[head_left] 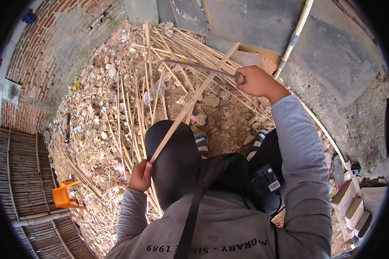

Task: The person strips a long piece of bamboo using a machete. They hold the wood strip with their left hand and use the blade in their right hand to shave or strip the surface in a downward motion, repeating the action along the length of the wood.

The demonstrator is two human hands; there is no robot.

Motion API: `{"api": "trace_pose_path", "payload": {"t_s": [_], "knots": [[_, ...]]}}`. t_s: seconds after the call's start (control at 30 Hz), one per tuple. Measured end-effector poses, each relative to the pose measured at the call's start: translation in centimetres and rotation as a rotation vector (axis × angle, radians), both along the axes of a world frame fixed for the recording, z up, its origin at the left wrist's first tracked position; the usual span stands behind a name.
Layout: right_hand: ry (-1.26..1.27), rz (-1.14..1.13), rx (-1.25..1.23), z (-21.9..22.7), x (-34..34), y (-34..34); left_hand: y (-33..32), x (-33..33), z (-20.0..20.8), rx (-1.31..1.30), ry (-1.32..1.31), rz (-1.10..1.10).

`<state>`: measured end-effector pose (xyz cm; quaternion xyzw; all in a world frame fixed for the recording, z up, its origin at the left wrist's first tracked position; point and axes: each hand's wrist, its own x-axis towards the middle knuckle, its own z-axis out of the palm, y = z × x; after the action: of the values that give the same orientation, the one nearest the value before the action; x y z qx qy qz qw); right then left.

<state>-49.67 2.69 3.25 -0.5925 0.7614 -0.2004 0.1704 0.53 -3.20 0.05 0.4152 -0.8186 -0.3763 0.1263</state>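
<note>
My left hand [141, 176] is closed around the near end of a long, flat bamboo strip [188, 106]. The strip slants up over my dark-clad left knee [173, 142] toward the upper right. Farther out, my right hand [259, 82] is wrapped round the handle of a long, thin-bladed knife [194, 66], whose blade points left. The blade crosses the strip near its far end; whether it presses on the strip or is cutting into it, I cannot tell. My fingers hide most of the knife's handle.
More bamboo strips [136, 110] lie over littered, stony ground ahead and to the left. An orange plastic chair [65, 195] stands at left by woven bamboo panels [26, 168]. A pipe [294, 38] leans near grey wall panels [333, 52]. My sandalled feet [202, 144] are below.
</note>
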Motion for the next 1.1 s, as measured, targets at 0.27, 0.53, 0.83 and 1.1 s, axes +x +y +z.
{"api": "trace_pose_path", "payload": {"t_s": [0.27, 0.53, 0.83, 1.1], "knots": [[0.079, 0.206, -0.045, 1.3, 4.0, -0.4, 0.4, 0.2, 0.3, 0.036, 0.009, 0.051], [-0.071, 0.002, -0.018, -1.6, -0.3, -0.7, -0.1, -0.2, 0.8, -0.003, -0.069, 0.003], [-0.130, 0.037, 0.025, -2.8, -1.9, -0.7, -0.3, -0.5, 1.0, 0.004, -0.046, -0.007], [-0.023, 0.033, -0.056, 0.5, 0.6, 0.0, -0.3, 0.6, -0.3, 0.049, -0.029, 0.045]]}}
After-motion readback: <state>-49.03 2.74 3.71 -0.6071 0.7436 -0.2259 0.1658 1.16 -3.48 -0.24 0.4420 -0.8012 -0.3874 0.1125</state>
